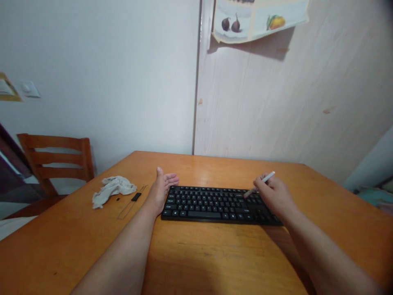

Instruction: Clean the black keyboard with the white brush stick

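A black keyboard (211, 203) lies flat on the orange wooden table (196, 254). My left hand (161, 187) rests edge-down against the keyboard's left end, palm facing right, fingers stretched out and holding nothing. My right hand (273, 194) hovers over the keyboard's right side, fingers pinched round a thin white stick (260, 183) like a pen. The stick's lower tip touches the keys near the upper right part of the main block.
A crumpled beige cloth (113, 188) lies on the table to the left. Beside it are a small black part with a thin wire loop (132, 201). A wooden chair (58, 164) stands at the table's left side. A wall and a wood-panel door rise behind.
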`<state>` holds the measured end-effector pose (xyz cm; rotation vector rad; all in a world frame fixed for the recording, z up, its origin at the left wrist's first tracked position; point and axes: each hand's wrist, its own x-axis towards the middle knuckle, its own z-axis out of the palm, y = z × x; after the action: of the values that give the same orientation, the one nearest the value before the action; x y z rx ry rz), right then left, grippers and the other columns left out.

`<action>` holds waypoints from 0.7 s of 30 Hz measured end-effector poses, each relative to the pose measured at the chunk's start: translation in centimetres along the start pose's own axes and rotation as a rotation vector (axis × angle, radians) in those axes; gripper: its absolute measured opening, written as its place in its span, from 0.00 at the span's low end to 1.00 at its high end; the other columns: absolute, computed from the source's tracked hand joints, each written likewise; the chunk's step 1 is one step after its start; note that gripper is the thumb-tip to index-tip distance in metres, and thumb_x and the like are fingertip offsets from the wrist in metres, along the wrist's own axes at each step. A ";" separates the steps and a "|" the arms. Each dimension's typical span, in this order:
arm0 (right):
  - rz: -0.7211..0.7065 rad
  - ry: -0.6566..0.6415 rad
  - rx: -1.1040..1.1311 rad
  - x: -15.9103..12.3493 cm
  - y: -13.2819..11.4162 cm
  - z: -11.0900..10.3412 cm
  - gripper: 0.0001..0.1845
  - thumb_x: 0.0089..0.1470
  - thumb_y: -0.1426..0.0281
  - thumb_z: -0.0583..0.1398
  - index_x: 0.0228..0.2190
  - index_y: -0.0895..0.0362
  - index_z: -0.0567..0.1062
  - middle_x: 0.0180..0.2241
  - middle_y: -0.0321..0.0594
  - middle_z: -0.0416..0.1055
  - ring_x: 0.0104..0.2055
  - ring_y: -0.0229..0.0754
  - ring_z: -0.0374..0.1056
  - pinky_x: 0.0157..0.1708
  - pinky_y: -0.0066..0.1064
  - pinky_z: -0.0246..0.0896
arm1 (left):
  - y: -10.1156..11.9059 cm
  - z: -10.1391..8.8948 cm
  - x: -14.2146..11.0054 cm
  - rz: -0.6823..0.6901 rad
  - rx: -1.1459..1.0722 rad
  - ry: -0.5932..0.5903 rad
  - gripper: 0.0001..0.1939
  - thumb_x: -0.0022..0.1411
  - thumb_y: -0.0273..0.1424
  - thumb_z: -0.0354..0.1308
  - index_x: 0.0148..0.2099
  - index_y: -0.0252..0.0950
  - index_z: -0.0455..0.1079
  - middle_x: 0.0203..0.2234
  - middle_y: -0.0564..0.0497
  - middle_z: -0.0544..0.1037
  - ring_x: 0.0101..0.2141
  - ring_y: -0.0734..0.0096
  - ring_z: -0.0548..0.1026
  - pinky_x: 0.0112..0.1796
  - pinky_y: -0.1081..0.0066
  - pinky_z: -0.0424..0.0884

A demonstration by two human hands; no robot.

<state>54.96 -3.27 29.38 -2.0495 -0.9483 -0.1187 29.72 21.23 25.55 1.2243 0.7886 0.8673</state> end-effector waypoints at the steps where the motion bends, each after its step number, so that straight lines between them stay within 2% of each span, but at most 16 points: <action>1: 0.001 0.004 0.067 -0.1 -0.3 -0.1 0.12 0.56 0.63 0.55 0.23 0.53 0.64 0.19 0.35 0.66 0.25 0.40 0.61 0.27 0.31 0.52 | 0.0 0.0 0.0 0.002 0.001 0.000 0.46 0.61 0.64 0.31 0.49 0.30 0.72 0.45 0.36 0.80 0.49 0.54 0.77 0.54 0.60 0.66; 5: 0.042 -0.072 0.357 -0.8 -1.3 0.6 0.13 0.56 0.61 0.57 0.25 0.54 0.66 0.20 0.32 0.64 0.23 0.37 0.58 0.25 0.30 0.53 | -0.3 0.0 0.1 0.016 0.001 -0.002 0.46 0.62 0.63 0.30 0.49 0.30 0.72 0.44 0.36 0.80 0.49 0.54 0.77 0.54 0.59 0.66; 8: 0.085 -0.149 0.490 -1.2 -2.2 1.7 0.12 0.56 0.59 0.59 0.28 0.55 0.68 0.21 0.32 0.65 0.22 0.36 0.59 0.24 0.29 0.54 | -0.5 -0.1 0.4 0.014 -0.013 -0.012 0.46 0.62 0.64 0.30 0.48 0.31 0.73 0.45 0.35 0.80 0.48 0.54 0.77 0.54 0.58 0.66; 16: 0.119 -0.354 0.575 -2.2 -6.6 4.0 0.17 0.53 0.55 0.62 0.29 0.56 0.70 0.23 0.35 0.70 0.24 0.36 0.64 0.25 0.29 0.59 | -0.6 0.0 0.4 0.012 -0.037 -0.015 0.46 0.62 0.64 0.29 0.48 0.31 0.73 0.47 0.34 0.79 0.49 0.53 0.77 0.54 0.57 0.66; 21: 0.096 -0.430 0.617 -2.8 -9.7 6.9 0.17 0.49 0.55 0.64 0.29 0.56 0.71 0.21 0.34 0.69 0.21 0.36 0.63 0.22 0.28 0.57 | -1.1 0.0 0.9 0.014 -0.053 -0.016 0.47 0.61 0.64 0.30 0.48 0.30 0.73 0.47 0.34 0.79 0.48 0.53 0.77 0.54 0.56 0.66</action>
<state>44.86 3.59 30.32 -1.5546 -0.9829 0.6165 30.25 21.88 24.47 1.1893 0.7406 0.8835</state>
